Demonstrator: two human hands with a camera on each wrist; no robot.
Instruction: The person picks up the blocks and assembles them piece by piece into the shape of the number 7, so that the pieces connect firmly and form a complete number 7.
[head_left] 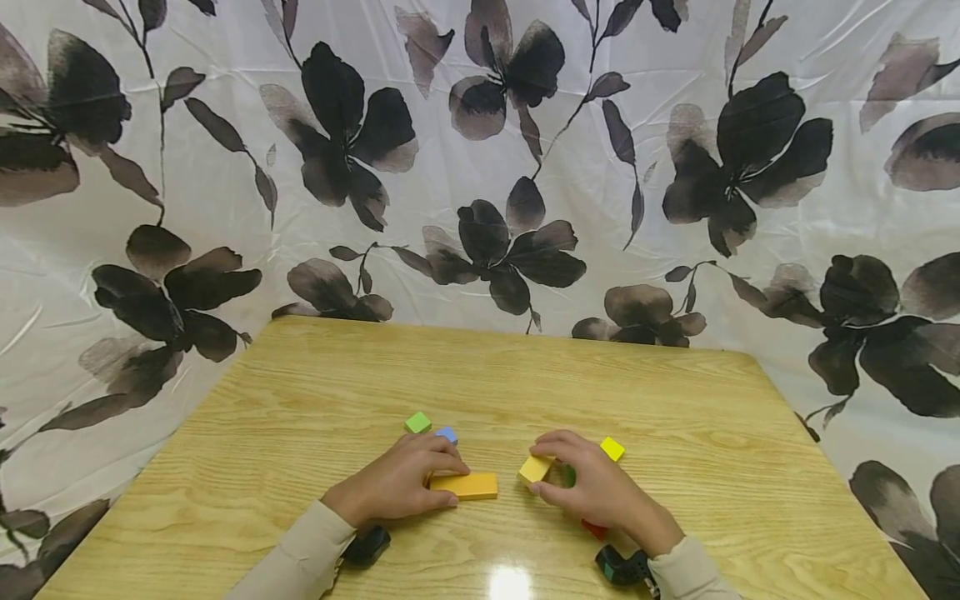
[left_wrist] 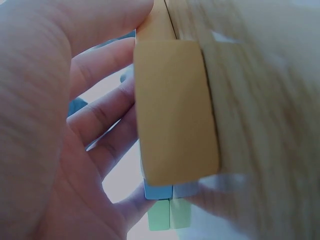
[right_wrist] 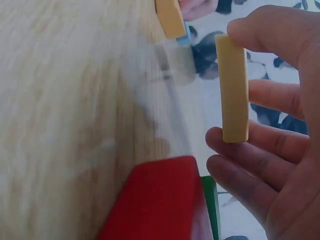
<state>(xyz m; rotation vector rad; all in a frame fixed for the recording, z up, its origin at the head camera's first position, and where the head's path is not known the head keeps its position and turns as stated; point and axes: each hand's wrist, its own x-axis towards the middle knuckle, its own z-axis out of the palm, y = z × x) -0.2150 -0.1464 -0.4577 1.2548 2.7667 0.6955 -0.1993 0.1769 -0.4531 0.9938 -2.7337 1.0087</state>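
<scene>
My left hand (head_left: 401, 479) holds an orange rectangular block (head_left: 476, 486) lying lengthwise on the table, thumb along the near side and fingers on the far side. In the left wrist view, the end of this orange block (left_wrist: 172, 112) faces the camera. To the right, my right hand (head_left: 592, 483) pinches a pale yellow block (head_left: 534, 469) between thumb and fingertips. The right wrist view has this pale yellow block (right_wrist: 233, 90) held above the tabletop, with a red block (right_wrist: 160, 200) below it and the edge of a green block (right_wrist: 211, 205) behind the red one.
A light green block (head_left: 417, 422) and a blue block (head_left: 447, 435) lie just beyond my left hand. Past my right hand is a bright yellow block (head_left: 612, 448). The wooden table (head_left: 337, 367) ends at a floral curtain (head_left: 615, 208).
</scene>
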